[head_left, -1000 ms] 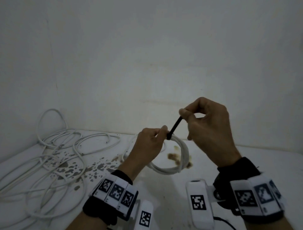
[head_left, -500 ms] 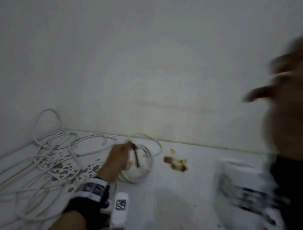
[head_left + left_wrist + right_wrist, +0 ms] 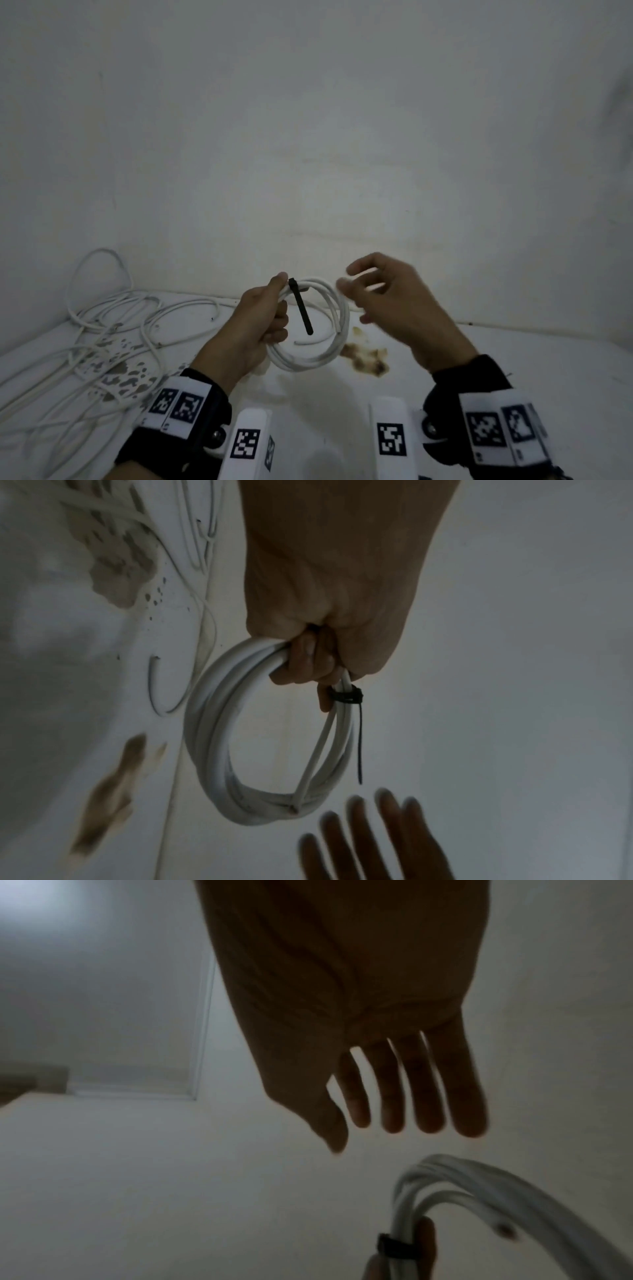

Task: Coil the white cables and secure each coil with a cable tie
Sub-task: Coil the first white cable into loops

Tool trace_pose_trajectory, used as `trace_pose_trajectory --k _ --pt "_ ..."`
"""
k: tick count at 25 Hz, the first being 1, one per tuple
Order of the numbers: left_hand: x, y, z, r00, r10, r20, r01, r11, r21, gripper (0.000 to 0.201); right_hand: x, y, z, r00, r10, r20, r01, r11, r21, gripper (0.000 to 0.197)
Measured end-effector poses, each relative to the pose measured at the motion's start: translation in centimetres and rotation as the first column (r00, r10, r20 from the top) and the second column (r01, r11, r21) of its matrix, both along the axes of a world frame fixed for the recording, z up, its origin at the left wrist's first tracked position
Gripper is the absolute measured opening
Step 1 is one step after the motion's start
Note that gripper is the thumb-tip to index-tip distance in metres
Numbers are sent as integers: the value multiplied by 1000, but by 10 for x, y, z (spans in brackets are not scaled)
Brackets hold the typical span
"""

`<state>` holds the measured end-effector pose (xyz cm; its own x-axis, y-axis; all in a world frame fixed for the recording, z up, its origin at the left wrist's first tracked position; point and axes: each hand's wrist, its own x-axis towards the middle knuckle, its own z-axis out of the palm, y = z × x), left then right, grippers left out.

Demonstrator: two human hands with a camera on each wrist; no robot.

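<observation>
A plain white wall (image 3: 308, 137) rises behind the stained white bench (image 3: 513, 370) in front of you, and the light is dim enough that fine detail is lost. Your right hand (image 3: 394, 308) is blurred in all three views; its fingers (image 3: 428, 1091) look straight and slightly spread, holding nothing, just beside the coil's right side but apart from it, as far as the blur lets you judge. Your left hand (image 3: 253, 325) is curled round the coiled white cable (image 3: 329, 353), gripping the bundled turns at its upper left and holding it up above the middle of the bench; part of the coil is hidden inside that fist. A black cable tie (image 3: 301, 308) is cinched round the strands right next to your left fingertips (image 3: 308, 664), its free tail hanging down across the loop. The loose white cables (image 3: 113, 318) lie tangled in the bench's far left corner, running out of frame at the left edge. A brown stain (image 3: 366, 356) marks the bench under the coil.
</observation>
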<state>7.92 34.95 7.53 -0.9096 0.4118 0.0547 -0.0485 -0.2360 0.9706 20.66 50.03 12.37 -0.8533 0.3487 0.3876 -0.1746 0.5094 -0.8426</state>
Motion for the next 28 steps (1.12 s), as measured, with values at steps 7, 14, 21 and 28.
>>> trace_pose_trajectory --k 7,14,21,28 --pt "4 2 4 969 -179 173 163 981 103 38 -7 2 -20 996 -23 87 30 997 -77 26" --pt "11 12 -8 965 -219 141 228 972 -56 36 -1 37 -47 990 -117 78 139 892 -430 17" --pt "26 68 -32 956 -273 103 291 926 -241 26 12 90 -62 948 -228 222 309 831 -463 12" --pt "8 177 -51 972 -150 179 204 918 -339 15 -11 159 -64 831 -357 427 489 835 -253 18"
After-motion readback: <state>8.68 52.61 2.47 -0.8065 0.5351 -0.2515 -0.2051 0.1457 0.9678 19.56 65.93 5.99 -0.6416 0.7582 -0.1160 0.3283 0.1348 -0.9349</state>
